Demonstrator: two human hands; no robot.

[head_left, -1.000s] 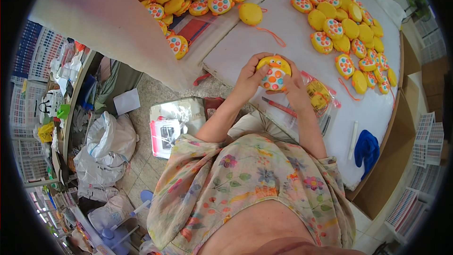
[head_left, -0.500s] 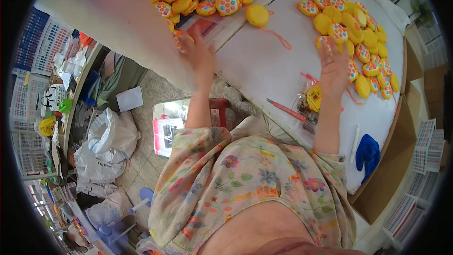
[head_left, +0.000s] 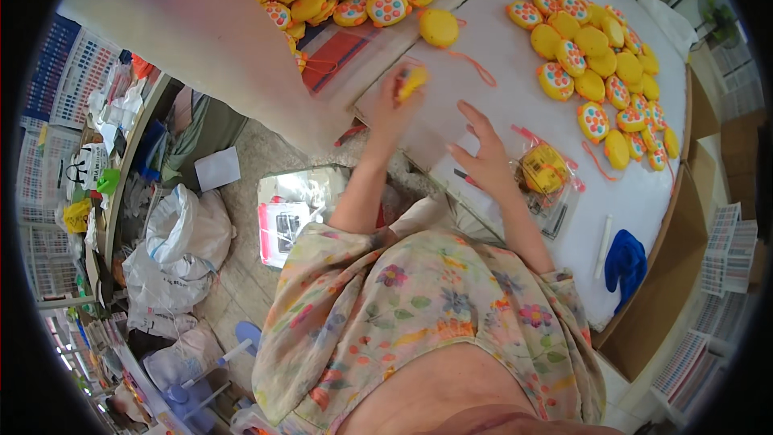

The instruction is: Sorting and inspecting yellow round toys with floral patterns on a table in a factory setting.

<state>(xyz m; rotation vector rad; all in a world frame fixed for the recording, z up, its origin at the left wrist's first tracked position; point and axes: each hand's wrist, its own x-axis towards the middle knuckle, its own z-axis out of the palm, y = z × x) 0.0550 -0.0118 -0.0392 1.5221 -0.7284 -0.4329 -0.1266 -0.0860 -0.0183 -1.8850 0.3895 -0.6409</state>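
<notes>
A: Yellow toy phone (head_left: pixel 411 80) sits gripped in left hand (head_left: pixel 396 105) over worktop (head_left: pixel 515 72) edge. Right hand (head_left: pixel 485 159)?
B: Spread open, empty. Toy looks light, hard, smooth plastic; pinch its rim.

A white worktable (head_left: pixel 515 72) stood ahead, wooden-edged. Left of the hands lay a grey floor (head_left: pixel 266 153). White sacks (head_left: pixel 173 250) sat there, beside cluttered shelves (head_left: pixel 88 153).

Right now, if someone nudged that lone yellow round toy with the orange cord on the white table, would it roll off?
Probably not: the yellow toy lies flat like a dome. It looks like hollow plastic, so likely light and prone to sliding. Its orange cord lies limp and would probably trail.
</notes>
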